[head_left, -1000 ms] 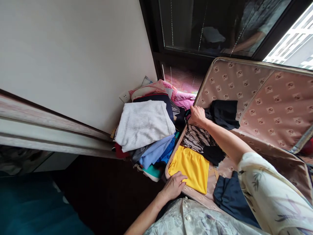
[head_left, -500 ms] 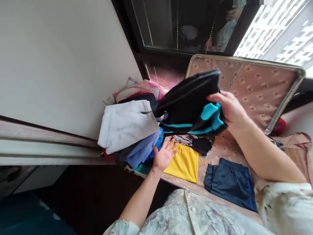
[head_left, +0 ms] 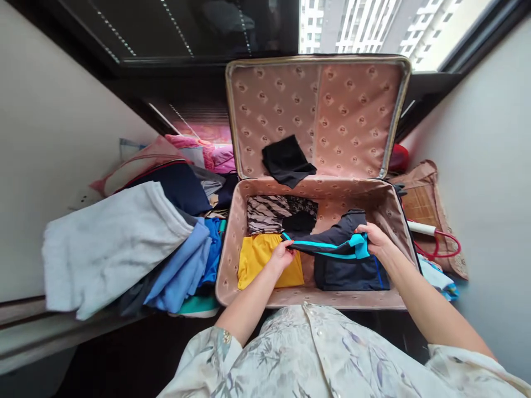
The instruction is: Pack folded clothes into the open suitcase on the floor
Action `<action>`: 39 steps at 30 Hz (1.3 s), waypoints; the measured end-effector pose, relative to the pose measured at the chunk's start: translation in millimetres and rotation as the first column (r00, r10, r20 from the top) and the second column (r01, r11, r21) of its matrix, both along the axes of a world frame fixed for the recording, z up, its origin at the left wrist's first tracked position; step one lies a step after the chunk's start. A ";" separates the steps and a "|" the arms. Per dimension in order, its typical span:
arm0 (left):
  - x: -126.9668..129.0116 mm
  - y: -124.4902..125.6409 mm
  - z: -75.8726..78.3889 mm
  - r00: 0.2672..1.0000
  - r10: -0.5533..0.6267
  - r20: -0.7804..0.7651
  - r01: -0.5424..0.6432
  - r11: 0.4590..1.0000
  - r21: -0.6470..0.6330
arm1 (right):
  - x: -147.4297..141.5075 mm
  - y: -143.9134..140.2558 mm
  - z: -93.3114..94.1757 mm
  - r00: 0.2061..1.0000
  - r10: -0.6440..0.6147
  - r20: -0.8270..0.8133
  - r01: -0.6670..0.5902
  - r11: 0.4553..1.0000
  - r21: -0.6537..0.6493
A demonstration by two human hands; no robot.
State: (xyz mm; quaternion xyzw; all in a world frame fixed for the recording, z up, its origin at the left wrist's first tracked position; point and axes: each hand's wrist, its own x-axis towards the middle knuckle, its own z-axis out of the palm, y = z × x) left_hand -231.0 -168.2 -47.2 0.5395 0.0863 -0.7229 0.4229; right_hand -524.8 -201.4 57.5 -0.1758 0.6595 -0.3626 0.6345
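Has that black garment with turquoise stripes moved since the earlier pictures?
Yes, rightward: judged against the open suitcase, the striped garment has gone from across its left edge to over its interior.

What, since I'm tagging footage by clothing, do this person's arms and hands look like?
Loose, pale sleeves with a grey leafy print end near the elbows. The left hand and right hand are ungloved; no watch or bracelet shows. Red, perhaps nail polish, shows on some fingers.
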 end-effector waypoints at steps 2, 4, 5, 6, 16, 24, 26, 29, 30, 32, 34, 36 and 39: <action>-5.3 -14.9 5.5 1.000 0.004 0.020 -0.004 1.000 -0.021 | -25.5 -11.3 -4.6 1.000 -0.022 0.008 0.023 0.998 -0.061; -11.1 -28.6 13.0 0.999 0.008 0.033 -0.006 0.997 -0.082 | -48.6 -22.4 -7.9 0.999 -0.027 0.016 0.029 0.992 -0.124; -14.7 -34.4 16.6 0.999 0.005 0.039 0.000 0.992 -0.127 | -58.8 -27.6 -9.7 0.999 -0.028 0.020 0.031 0.989 -0.145; -18.7 -39.3 19.4 0.999 0.000 0.045 0.008 0.984 -0.178 | -68.2 -32.5 -12.4 0.999 -0.025 0.023 0.029 0.986 -0.163; -67.2 -32.1 -34.8 0.713 -0.435 0.550 0.479 0.875 0.070 | -111.7 -77.4 -117.7 0.706 0.089 -0.702 -0.170 0.984 -0.046; -66.7 9.9 -65.6 0.175 -0.397 0.901 0.888 0.460 0.030 | -87.4 -55.7 -176.6 0.226 0.404 -0.886 -0.404 0.867 0.293; -64.8 15.7 -66.6 0.096 -0.401 0.911 0.925 0.373 0.067 | -84.1 -50.6 -180.4 0.103 0.409 -0.907 -0.439 0.837 0.327; -62.6 18.6 -61.7 0.054 -0.412 0.910 0.942 0.324 0.091 | -75.7 -45.7 -185.8 -0.075 0.328 -0.942 -0.534 0.785 0.315; -61.7 17.4 -57.5 0.063 -0.405 0.912 0.944 0.322 0.078 | -72.7 -44.5 -188.7 -0.101 0.308 -0.946 -0.562 0.767 0.309; -59.0 9.4 -44.9 0.120 -0.371 0.921 0.940 0.341 0.015 | -68.8 -42.4 -196.6 -0.100 0.333 -0.938 -0.582 0.744 0.327; -54.3 -7.6 -28.3 0.224 -0.293 0.930 0.903 0.420 -0.085 | -69.1 -40.9 -206.5 -0.070 0.407 -0.911 -0.566 0.736 0.372; -47.4 -34.4 -10.7 0.357 -0.164 0.920 0.791 0.577 -0.204 | -72.4 -40.3 -216.3 -0.048 0.460 -0.887 -0.554 0.727 0.406; -35.0 -89.3 11.4 0.545 0.094 0.833 0.395 0.847 -0.355 | -77.7 -40.4 -225.9 -0.038 0.479 -0.877 -0.559 0.717 0.416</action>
